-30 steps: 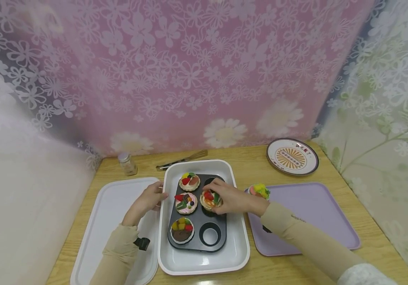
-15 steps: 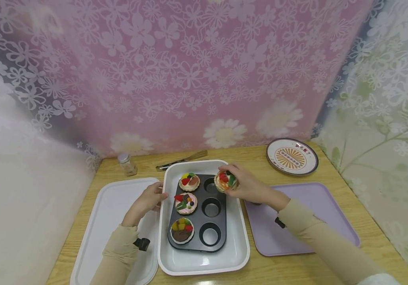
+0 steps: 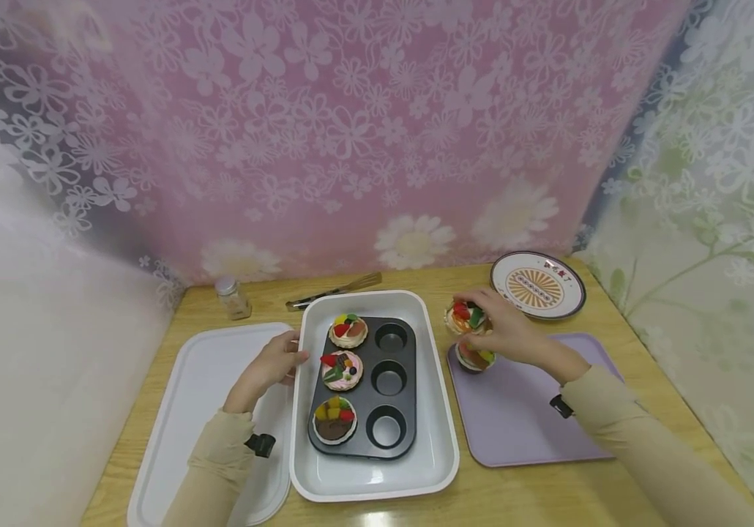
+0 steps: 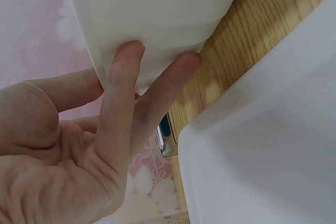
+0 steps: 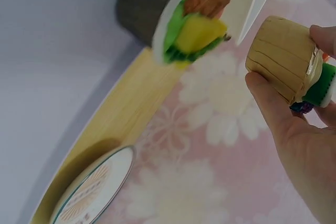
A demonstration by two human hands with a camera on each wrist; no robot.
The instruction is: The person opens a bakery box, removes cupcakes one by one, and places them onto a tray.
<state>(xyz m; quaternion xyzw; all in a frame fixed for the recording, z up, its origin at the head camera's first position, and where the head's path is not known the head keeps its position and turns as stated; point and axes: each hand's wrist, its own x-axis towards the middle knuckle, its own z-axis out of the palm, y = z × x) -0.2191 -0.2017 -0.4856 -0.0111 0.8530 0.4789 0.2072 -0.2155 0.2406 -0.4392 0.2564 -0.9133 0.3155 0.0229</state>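
Observation:
My right hand (image 3: 512,333) holds a cupcake (image 3: 464,316) topped with red and green fruit, in the air past the far left corner of the purple tray (image 3: 535,410). In the right wrist view its tan case (image 5: 278,56) shows between thumb and fingers. A second cupcake (image 3: 473,356) in a dark case stands on that tray, just below the held one. My left hand (image 3: 278,359) grips the left rim of a deep white tray (image 3: 377,483), fingers (image 4: 123,77) against its outer wall. Inside lies a black muffin pan (image 3: 367,388), with three cupcakes (image 3: 342,370) in its left cups.
A flat white tray (image 3: 212,410) lies at the left. Behind stand a small jar (image 3: 233,298) and tongs (image 3: 334,291). A patterned plate (image 3: 538,285) sits at the back right, near the floral wall covering.
My right hand has lifted the fruit cupcake out of the pan's middle right cup and carried it right, towards the purple tray. My left hand stays at the white tray's rim.

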